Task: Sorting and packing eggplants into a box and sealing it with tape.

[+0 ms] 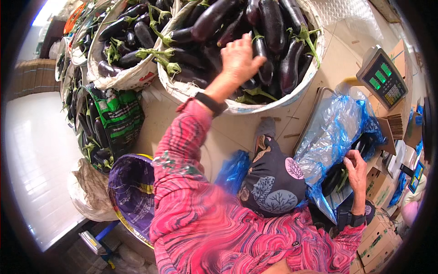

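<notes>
My left hand point(241, 60) reaches over a large round basket point(311, 80) heaped with dark purple eggplants point(272, 25). Its fingers are apart and lie over the eggplants at the middle of the basket; whether they touch one is unclear. On the right, my right hand point(356, 167) is at the edge of a clear and blue plastic bag point(328, 133), its fingers curled at the opening. Whether they pinch the film cannot be told. Inside that bag several eggplants point(332, 179) show. The bag lies on a metal scale platform point(309, 116).
A scale display point(383, 78) with lit green digits stands at the right. More eggplants fill a second basket point(119, 77) and a black-green bag point(118, 116) at the left. An open purple sack point(131, 191) is beside me. Cardboard boxes point(379, 236) stand at lower right.
</notes>
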`<state>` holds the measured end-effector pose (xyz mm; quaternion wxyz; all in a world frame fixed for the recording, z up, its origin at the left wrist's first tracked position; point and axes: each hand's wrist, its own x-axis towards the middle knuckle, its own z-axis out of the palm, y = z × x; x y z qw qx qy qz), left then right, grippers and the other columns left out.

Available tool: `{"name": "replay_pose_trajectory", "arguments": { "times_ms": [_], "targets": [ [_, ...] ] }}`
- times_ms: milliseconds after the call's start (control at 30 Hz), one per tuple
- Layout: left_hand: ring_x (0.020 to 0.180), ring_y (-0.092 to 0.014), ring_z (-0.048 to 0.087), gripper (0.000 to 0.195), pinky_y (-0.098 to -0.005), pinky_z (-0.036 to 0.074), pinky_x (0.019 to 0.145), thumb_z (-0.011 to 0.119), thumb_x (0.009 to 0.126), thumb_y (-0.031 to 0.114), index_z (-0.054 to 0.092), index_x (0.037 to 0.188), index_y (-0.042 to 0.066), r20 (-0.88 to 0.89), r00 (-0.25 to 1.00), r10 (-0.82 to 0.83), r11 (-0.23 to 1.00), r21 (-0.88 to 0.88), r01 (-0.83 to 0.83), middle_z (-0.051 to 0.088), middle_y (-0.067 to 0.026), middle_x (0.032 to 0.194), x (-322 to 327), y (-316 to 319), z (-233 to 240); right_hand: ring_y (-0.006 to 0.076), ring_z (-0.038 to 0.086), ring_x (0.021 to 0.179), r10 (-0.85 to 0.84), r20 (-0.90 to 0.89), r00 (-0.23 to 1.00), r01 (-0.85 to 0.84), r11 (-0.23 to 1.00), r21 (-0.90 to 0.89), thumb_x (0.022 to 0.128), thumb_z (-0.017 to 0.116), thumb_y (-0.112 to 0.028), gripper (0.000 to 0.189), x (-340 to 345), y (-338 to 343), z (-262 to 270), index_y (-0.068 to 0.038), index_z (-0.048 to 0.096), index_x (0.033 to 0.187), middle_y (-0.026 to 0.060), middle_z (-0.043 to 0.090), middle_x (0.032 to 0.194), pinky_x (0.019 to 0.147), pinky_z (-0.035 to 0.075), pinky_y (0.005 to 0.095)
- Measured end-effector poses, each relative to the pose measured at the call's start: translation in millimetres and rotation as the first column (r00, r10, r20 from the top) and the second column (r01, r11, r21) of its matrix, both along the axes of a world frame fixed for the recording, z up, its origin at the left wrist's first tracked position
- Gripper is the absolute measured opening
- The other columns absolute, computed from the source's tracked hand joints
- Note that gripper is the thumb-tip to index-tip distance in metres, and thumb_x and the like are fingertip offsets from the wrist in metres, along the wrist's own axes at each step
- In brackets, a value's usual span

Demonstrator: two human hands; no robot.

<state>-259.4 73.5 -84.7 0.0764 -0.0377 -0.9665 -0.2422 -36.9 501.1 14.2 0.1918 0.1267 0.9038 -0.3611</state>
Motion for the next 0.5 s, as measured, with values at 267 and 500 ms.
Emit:
{"name": "replay_pose_trajectory", "arguments": {
  "times_ms": [267,500],
  "targets": [
    [0.118,-0.042,0.056,0.103,-0.0525,0.041,0.099,0.073,0.069,0.045,0.026,0.15,0.002,0.397,0.907,0.14,0.986,-0.144,-0.089,0.052,-0.0299,0.129,-20,51,10,0.0161,0.061,0.077,0.052,-0.021,0.998,-0.051,0.998,0.029,0.087,0.062,-0.011,0.019,1,-14,10,0.0,0.059,0.102,0.0082,0.063,0.085,0.074,0.05,0.0308],
    [0.096,-0.025,0.069,0.068,-0.0387,0.055,0.087,0.068,0.08,0.026,0.044,0.137,-0.003,0.521,0.836,-0.171,0.723,0.643,-0.252,0.067,-0.0164,0.109,23,-4,66,0.0153,0.059,0.081,0.082,-0.083,0.993,-0.075,0.994,0.082,0.088,0.063,-0.016,0.024,17,15,18,-0.001,0.062,0.107,0.0058,0.063,0.094,0.077,0.048,0.0295]
  ]
}}
